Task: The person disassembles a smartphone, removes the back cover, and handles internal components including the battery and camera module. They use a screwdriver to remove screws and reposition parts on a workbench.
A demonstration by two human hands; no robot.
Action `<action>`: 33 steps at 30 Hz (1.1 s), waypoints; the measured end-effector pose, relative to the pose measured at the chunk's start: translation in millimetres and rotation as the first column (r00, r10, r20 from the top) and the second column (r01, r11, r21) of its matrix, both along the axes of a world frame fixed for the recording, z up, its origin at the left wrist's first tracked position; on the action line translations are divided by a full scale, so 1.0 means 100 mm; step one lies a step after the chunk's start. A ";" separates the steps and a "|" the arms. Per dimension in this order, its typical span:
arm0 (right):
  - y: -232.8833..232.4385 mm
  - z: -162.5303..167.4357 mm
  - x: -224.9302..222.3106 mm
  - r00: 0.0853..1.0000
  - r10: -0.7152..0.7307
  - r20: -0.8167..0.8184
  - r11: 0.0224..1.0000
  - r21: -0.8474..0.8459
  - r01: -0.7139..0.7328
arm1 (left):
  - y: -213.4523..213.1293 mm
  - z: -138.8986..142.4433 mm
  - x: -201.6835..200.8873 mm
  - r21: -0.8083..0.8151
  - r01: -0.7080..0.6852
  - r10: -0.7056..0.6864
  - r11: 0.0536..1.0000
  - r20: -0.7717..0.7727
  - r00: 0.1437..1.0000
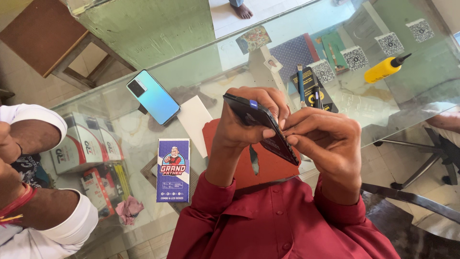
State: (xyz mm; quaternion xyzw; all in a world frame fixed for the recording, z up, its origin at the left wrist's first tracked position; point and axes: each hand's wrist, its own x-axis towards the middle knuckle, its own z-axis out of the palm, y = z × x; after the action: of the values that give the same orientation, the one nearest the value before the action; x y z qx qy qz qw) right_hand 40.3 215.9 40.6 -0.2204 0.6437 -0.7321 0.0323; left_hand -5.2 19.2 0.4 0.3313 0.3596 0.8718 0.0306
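Head view, only one. Left hand gripped black phone, fingers wrapped round upper end, held tilted above glass desk, clear of surface. Right hand pinched closed at phone's long edge, fingertips touching edge; whether anything sat between them, cannot tell. Both sleeves dark red.

On desk, left of hands: light blue phone lying back up, white card just beside it, purple printed box nearer body. Red sheet under held phone. Beyond hands: black packet with blue-handled tool lying on it, yellow bottle with black nozzle well right. Square code stickers along far edge.

Under glass, lower shelf: white-red boxes, pink cloth.

Far left: second person's arms in white sleeves, well apart from phone. Top edge: bare foot on floor.
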 end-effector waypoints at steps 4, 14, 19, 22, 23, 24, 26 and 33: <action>0.00 -0.03 -0.01 1.000 0.016 0.003 0.999 -0.034 -0.016 | 0.00 -0.01 -0.01 0.008 0.004 -0.004 1.000 0.008 1.000; -0.04 -0.02 -0.07 0.999 0.024 0.032 0.999 -0.047 -0.022 | -0.03 -0.03 -0.06 0.004 -0.001 0.001 1.000 0.032 1.000; -0.04 -0.02 -0.09 0.995 0.027 0.097 0.998 -0.067 -0.021 | -0.03 -0.04 -0.07 0.010 0.004 -0.004 1.000 0.035 0.999; -0.03 -0.03 -0.09 0.993 0.022 0.119 0.998 -0.058 -0.015 | -0.03 -0.05 -0.08 -0.001 -0.005 0.005 1.000 0.029 1.000; -0.03 -0.03 -0.10 0.989 0.033 0.142 0.997 -0.080 -0.022 | -0.03 -0.04 -0.08 -0.015 -0.020 0.021 1.000 0.033 0.999; -0.03 -0.04 -0.11 0.985 0.046 0.163 0.994 -0.104 -0.029 | -0.03 -0.04 -0.09 -0.030 -0.036 0.037 0.999 0.038 0.999; -0.03 -0.04 -0.13 0.981 0.067 0.184 0.991 -0.125 -0.044 | -0.03 -0.02 -0.12 -0.054 -0.050 0.051 0.997 0.019 0.999; 0.00 -0.02 -0.21 0.972 0.102 0.210 0.990 -0.120 -0.078 | -0.04 0.01 -0.11 -0.123 -0.078 0.084 0.989 0.050 0.995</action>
State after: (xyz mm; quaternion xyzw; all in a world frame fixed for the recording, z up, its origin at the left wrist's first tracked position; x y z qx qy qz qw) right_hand 19.8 215.7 38.5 -0.1700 0.5842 -0.7840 0.1231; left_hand -16.4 14.9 1.2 0.2897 0.4240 0.8577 0.0251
